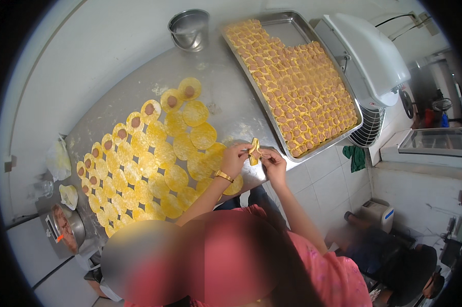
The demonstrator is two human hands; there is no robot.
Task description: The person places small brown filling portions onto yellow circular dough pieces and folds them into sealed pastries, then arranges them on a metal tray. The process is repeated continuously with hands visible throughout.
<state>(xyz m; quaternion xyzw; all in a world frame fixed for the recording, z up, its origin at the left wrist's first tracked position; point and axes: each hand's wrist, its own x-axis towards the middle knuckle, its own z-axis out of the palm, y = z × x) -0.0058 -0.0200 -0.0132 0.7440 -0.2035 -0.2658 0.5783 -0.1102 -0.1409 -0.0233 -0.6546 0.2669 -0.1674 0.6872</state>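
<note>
Above the table's near edge I hold a yellow dumpling wrapper [254, 152] between both hands, its sides pinched up. My left hand [234, 159], with a gold band at the wrist, grips its left side, and the fingers of my right hand [275, 165] close on its right side. Any filling inside it is hard to make out. Left of my hands, round yellow wrappers [175, 177] lie in rows, dusted with flour. Those along the far and left edges carry lumps of pinkish-brown meat filling [172, 101]. A metal tray [286, 18] of filled open-topped dumplings [305, 87] stands at the right.
A metal bucket [190, 33] stands at the table's far edge. At the lower left is a metal bowl [77, 225] of meat filling, near plastic bags [59, 159]. A white machine [366, 61] stands beyond the tray. Another person [410, 271] is at the lower right.
</note>
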